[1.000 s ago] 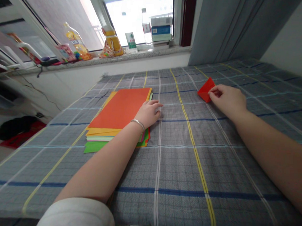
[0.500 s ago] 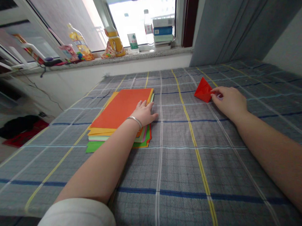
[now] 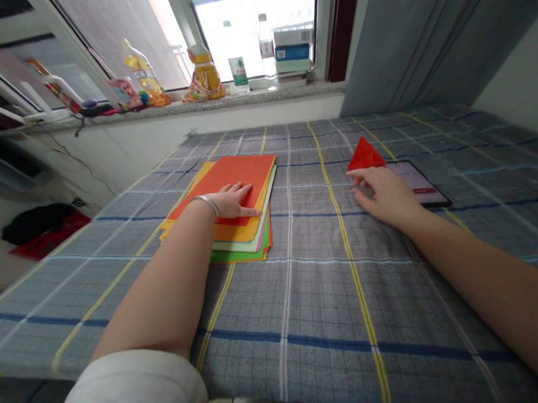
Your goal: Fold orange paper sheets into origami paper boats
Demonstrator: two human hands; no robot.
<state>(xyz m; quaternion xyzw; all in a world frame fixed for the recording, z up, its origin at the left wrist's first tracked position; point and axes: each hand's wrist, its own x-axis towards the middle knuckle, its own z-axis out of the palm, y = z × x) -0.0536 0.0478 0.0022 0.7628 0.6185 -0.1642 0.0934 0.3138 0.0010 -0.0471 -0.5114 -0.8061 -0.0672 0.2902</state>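
Note:
A stack of coloured paper sheets (image 3: pixel 245 173), orange on top, lies on the grey checked cloth (image 3: pixel 317 282). My left hand (image 3: pixel 233 202), with a silver bracelet at the wrist, lies flat on the stack's near right part, fingers spread. A folded red paper piece (image 3: pixel 365 156) stands to the right, beyond my right hand (image 3: pixel 382 193). That hand rests on the cloth just short of the red piece, fingers loose, holding nothing. A dark tablet (image 3: pixel 417 182) lies right beside it.
The window sill (image 3: pixel 193 104) at the back carries bottles, snack bags and a stack of boxes (image 3: pixel 291 52). A grey curtain (image 3: pixel 422 40) hangs at the right. Dark and red clothes (image 3: pixel 33 226) lie on the floor to the left.
My right hand has let go of the red folded piece and drawn back left. The tablet now shows. My left hand slid onto the top sheet, and the stack sits shifted to the right.

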